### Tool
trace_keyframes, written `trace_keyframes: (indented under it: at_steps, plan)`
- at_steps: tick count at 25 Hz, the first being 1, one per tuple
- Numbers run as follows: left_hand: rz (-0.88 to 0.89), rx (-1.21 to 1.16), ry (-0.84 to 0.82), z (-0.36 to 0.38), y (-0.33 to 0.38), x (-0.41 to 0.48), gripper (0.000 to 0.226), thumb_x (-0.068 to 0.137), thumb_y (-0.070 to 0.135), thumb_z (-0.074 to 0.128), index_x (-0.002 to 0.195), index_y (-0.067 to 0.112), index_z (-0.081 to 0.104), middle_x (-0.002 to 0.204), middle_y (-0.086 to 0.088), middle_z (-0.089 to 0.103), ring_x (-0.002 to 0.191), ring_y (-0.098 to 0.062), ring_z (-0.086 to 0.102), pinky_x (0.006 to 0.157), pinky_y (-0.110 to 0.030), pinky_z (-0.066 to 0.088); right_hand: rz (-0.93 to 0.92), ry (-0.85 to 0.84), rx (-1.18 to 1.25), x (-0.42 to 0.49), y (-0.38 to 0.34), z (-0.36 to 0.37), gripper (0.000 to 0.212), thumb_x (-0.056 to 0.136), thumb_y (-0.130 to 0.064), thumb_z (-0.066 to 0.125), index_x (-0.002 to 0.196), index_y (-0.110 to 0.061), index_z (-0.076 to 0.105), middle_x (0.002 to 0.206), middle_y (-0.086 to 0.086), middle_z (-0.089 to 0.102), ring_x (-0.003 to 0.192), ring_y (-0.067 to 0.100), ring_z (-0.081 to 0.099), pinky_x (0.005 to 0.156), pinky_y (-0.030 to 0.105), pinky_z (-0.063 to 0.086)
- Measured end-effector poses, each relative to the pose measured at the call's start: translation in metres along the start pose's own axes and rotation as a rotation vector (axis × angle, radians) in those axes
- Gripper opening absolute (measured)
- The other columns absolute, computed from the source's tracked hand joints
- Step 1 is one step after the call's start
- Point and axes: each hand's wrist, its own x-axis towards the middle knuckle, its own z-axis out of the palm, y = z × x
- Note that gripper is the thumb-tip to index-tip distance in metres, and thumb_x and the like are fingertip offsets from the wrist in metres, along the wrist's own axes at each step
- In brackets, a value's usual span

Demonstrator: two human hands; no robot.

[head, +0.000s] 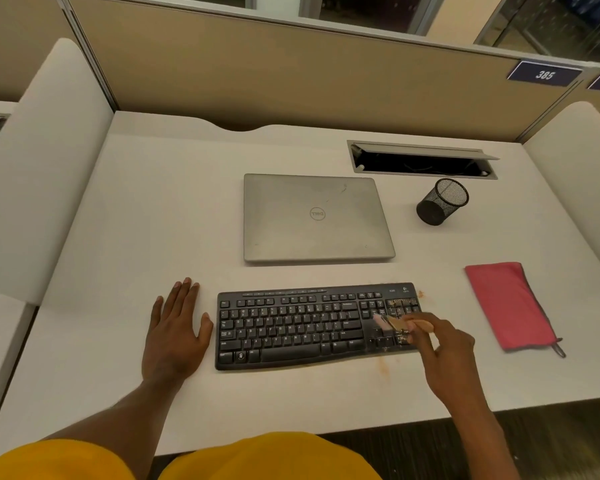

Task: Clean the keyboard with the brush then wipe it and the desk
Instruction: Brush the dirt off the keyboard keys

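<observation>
Two hands in shot, but only one is working. The right hand (447, 344) has its fingers curled round the wooden handle of a little brush (395, 322), with the bristles over the number-pad end of the black keyboard (291, 323). The left hand (175, 336) lies flat on the desk (153, 202) just beside the keyboard's left end, fingers straight and close together. As far as I can tell it's not touching the keyboard.

The keyboard sits near the desk's front edge, roughly centre. There are brown crumbs (400, 303) on the top of the number pad and a brownish smear (383, 367) on the desk by the keyboard's front right corner.

My guess on handling: the keyboard is light plastic and will probably skid under brushing. I'd brace it by the frame at the left end, not by the keys, since keycaps can pop off. The brush looks light, with a stiff handle and soft bristles, so gripping low on the handle should give the most control. The red cloth (510, 306) lies folded towards the right edge, well apart from the keyboard. It's soft and floppy, so just bunch it up anywhere.

The brush head is motion-blurred, so I can't say whether the bristles actually touch the keys. The right fingertips are smeared too. The inside of the cable hatch (423, 161) at the back edge is just dark.
</observation>
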Motion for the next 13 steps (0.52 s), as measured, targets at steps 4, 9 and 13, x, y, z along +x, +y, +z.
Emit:
trace_keyframes:
  at_steps: [4, 9, 13]
  plan:
    - [-0.001, -0.003, 0.005, -0.001, 0.001, 0.0, 0.075, 0.101, 0.054, 0.024, 0.168, 0.02, 0.02, 0.175, 0.002, 0.015, 0.162, -0.008, 0.001, 0.133, -0.042, 0.005, -0.026, -0.162, 0.018, 0.026, -0.003, 0.011, 0.029, 0.094, -0.025, 0.065, 0.1, -0.054, 0.066, 0.106, -0.022, 0.066, 0.105, 0.028, 0.057, 0.087, 0.048, 0.053]
    - [-0.006, -0.002, 0.002, -0.001, 0.001, 0.0, 0.075, 0.102, 0.055, 0.023, 0.168, 0.021, 0.02, 0.176, 0.002, 0.015, 0.162, -0.009, 0.002, 0.133, -0.043, 0.006, -0.016, -0.313, -0.277, 0.041, -0.024, -0.013, 0.031, 0.097, -0.021, 0.061, 0.088, -0.051, 0.06, 0.092, -0.022, 0.05, 0.099, 0.01, 0.034, 0.099, 0.039, 0.029]
    - [-0.011, 0.002, -0.009, 0.0, 0.001, 0.0, 0.075, 0.102, 0.057, 0.022, 0.169, 0.023, 0.018, 0.176, 0.004, 0.012, 0.162, -0.008, 0.0, 0.133, -0.042, 0.005, -0.106, -0.203, -0.26, 0.049, -0.022, -0.018, 0.028, 0.096, -0.021, 0.063, 0.09, -0.048, 0.063, 0.088, -0.019, 0.057, 0.095, 0.014, 0.051, 0.095, 0.036, 0.026]
